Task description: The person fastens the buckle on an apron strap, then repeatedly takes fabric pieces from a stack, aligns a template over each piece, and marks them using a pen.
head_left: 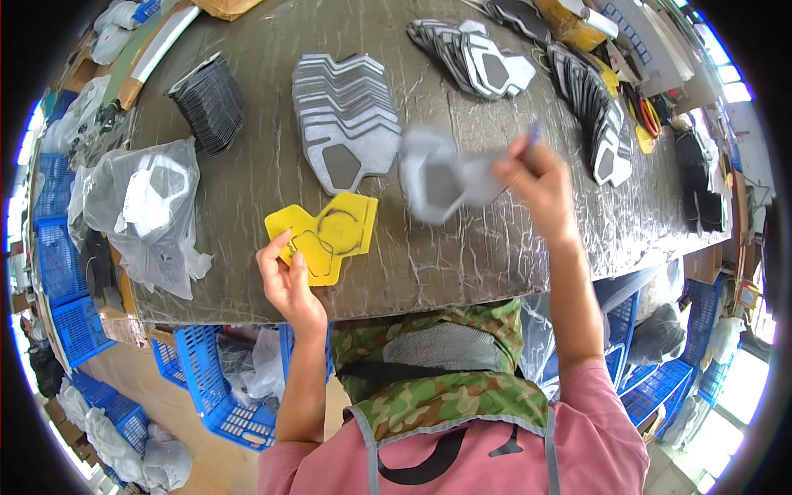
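My left hand (290,285) pinches the edge of a flat yellow template (334,241) with cut slots and dark drawn outlines, held at the near side of the table. My right hand (538,177) is closed and smeared by motion. A slim blue-purple pen (535,132) sticks up from its fingers. At its fingertips is a grey cut piece (436,183) with a darker grey middle, also blurred; it seems to be held along with the pen. Beyond the template lies a fanned stack of similar grey pieces (351,148).
More fanned grey pieces lie at the far right (487,70) and along the right side (609,153). A stack of dark pieces (210,107) stands far left, above a clear plastic bag (169,223). Red-handled scissors (649,115) rest at the right. Blue crates (216,392) stand below the table edge.
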Demonstrator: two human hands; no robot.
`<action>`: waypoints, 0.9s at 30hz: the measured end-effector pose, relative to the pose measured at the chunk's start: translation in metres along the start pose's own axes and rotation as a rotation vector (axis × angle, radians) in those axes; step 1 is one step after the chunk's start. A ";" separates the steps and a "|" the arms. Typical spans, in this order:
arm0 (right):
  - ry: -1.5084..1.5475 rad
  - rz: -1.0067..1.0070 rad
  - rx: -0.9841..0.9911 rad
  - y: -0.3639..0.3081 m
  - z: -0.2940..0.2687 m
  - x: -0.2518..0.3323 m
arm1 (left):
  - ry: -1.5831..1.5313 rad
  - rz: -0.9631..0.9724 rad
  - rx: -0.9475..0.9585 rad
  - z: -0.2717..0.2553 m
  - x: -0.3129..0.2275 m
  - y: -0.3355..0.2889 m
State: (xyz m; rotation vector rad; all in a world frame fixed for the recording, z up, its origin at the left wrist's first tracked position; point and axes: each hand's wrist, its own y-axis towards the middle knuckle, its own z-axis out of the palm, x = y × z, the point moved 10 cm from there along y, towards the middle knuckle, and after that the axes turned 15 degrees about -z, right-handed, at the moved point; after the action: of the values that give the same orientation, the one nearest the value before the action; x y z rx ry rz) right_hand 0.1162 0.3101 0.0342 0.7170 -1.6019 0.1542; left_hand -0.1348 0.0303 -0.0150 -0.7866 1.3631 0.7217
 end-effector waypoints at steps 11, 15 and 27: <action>-0.455 -0.204 0.142 0.071 0.040 -0.017 | 0.076 0.001 0.014 0.007 -0.001 0.001; -0.589 -0.326 0.321 0.052 0.116 -0.015 | 0.065 0.001 0.052 0.012 -0.003 0.001; -0.254 0.148 0.395 0.013 0.095 -0.041 | -0.019 0.025 0.024 0.003 -0.007 -0.002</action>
State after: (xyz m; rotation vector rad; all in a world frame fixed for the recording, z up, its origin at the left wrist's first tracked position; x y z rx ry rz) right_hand 0.0282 0.2872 -0.0172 0.9490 -1.8926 0.5161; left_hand -0.1317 0.0313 -0.0081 -0.7437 1.3644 0.7296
